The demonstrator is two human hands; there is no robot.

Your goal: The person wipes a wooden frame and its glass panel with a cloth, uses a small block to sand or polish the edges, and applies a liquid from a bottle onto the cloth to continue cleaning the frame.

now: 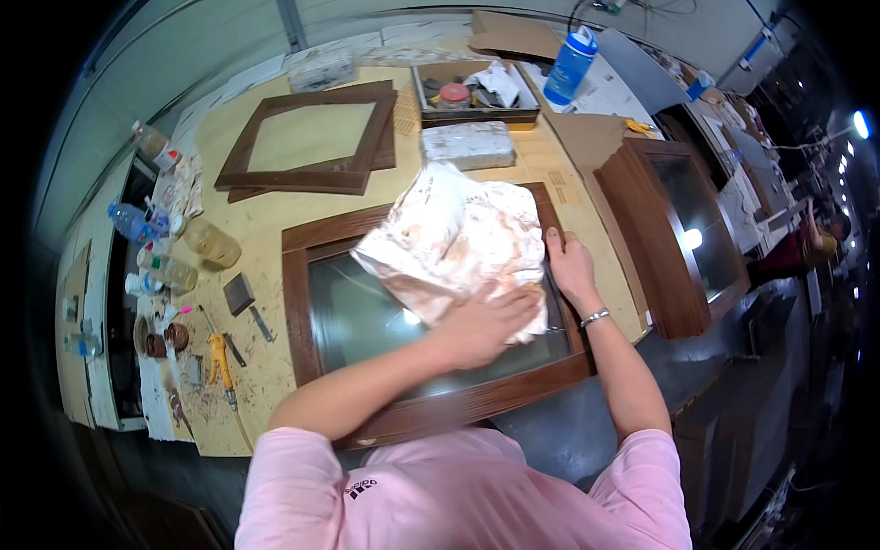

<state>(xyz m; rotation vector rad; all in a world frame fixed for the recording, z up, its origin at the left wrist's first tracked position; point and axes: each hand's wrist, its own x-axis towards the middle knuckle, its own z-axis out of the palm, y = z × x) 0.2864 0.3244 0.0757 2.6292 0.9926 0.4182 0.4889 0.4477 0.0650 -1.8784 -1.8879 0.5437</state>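
A brown wooden-framed glass panel [298, 330] lies flat on the worktable in front of me. Over its upper right half spreads a crumpled white rag [458, 220] with reddish-brown stains. My left hand [490, 321] is on the rag's lower part, pressing it to the glass with cloth bunched beneath the fingers. On the panel's right rail is my right hand [572, 264], its fingers bent over the wood and the wrist wearing a metal bracelet. The rag hides the glass under it and part of the frame's top rail.
Two stacked empty frames [266, 179] lie at the far left. Behind the panel are a wrapped block [467, 145], a tray of oddments [536, 108] and a blue bottle [570, 66]. Bottles [211, 242] and a yellow-handled tool [220, 359] sit left; stacked glazed frames [655, 238] stand right.
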